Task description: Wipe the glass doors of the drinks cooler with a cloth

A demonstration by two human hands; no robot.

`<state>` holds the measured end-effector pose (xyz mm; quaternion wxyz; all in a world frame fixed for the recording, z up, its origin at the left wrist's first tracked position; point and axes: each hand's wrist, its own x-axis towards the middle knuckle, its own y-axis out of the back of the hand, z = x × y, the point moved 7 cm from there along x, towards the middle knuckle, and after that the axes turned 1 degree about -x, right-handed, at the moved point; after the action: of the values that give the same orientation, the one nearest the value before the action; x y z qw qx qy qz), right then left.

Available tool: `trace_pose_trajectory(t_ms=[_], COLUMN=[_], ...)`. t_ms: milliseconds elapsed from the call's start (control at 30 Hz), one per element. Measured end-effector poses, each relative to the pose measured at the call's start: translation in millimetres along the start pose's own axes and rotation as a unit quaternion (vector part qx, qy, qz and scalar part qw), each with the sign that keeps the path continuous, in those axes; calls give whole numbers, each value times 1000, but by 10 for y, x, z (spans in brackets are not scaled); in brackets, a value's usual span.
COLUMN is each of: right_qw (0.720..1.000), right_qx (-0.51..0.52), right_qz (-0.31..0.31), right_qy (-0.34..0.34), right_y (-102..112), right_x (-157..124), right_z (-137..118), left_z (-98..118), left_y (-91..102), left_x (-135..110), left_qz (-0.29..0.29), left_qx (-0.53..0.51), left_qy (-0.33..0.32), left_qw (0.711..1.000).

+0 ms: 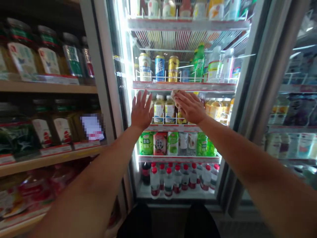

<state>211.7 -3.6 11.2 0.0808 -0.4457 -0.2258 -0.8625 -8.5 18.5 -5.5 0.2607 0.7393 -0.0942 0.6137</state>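
Observation:
Both arms reach forward to the glass front of a lit drinks fridge (178,86). My left hand (141,110) is open, fingers spread and pointing up, in front of the shelf edge on the left; whether it touches the glass I cannot tell. Under the fingers of my right hand (190,106) is a crumpled whitish cloth (174,95), held near the middle of the fridge front. Behind the hands stand pale yellow bottles (159,109), partly covered by the right hand. Above them are a blue can (159,68) and a gold can (173,68).
Left of the fridge, wooden shelves (47,86) carry bottles, and a blurred bright patch (92,127) shows there. Red-capped water bottles (168,181) fill the fridge bottom. A metal door frame (262,99) runs down the right, with another stocked cabinet beyond it.

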Motion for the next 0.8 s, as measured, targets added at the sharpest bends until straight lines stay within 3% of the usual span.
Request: trace_pose_trajectory(t_ms=[133,300,467,633,800], right_qw=[992,999,995,998,999], right_qx=[-9,32,-27,8,7], right_qz=[74,-20,74,-5,34], right_qy=[-99,17,-68,60,-19], right_y=[120,9,62,-247,-423], right_x=[-115,-278,-340,-285,-247], right_z=[115,-73,-8,-466,-746], left_z=[-20,-130,-267,-288,-256], left_y=[53,41,-41,-80,-75], left_x=[-118,-506,-799,-826,-827], left_qz=[2,0,14,26,30], left_qx=[5,32,45,66,82], left_qy=[-2,8,14,-1,-14], left_qw=[1000,999,999,997,996])
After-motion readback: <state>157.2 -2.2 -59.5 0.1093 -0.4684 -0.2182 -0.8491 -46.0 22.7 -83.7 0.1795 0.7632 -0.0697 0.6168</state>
